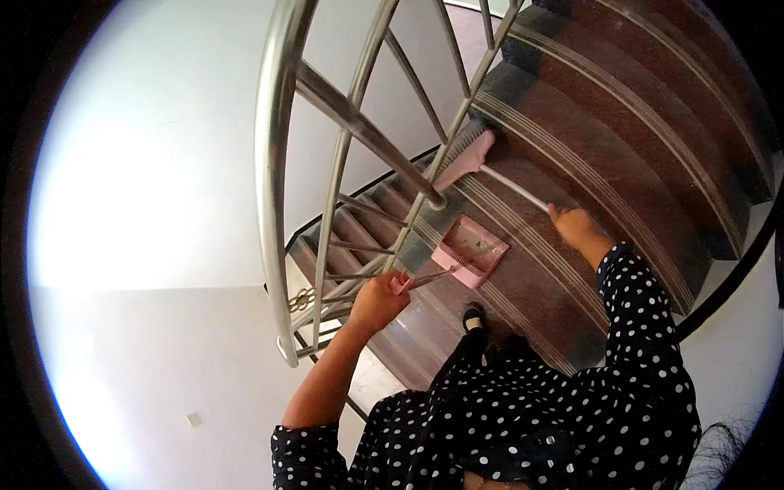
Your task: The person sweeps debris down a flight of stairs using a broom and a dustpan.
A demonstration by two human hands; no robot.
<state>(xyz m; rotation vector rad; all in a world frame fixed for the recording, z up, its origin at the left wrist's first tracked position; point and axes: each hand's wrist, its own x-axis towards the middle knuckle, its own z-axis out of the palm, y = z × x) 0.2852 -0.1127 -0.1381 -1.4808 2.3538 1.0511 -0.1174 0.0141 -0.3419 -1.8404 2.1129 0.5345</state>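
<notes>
My left hand (pixel 381 300) is closed around the handle of a pink dustpan (pixel 474 251). The pan lies on a stair tread with some dark debris and dust inside it. In my right hand (pixel 578 227) is the pale handle of a pink broom (pixel 467 162), gripped with the fingers wrapped round it. The broom head, with grey bristles, is tilted against the left end of a step, beside the base of a railing post. A gap separates the broom head from the dustpan.
A metal stair railing (pixel 276 163) runs along the left, close to my left hand. Dark red steps (pixel 588 147) with striped edges rise to the upper right. Lower stairs (pixel 359 224) show through the railing. My shoe (pixel 473 313) stands below the dustpan.
</notes>
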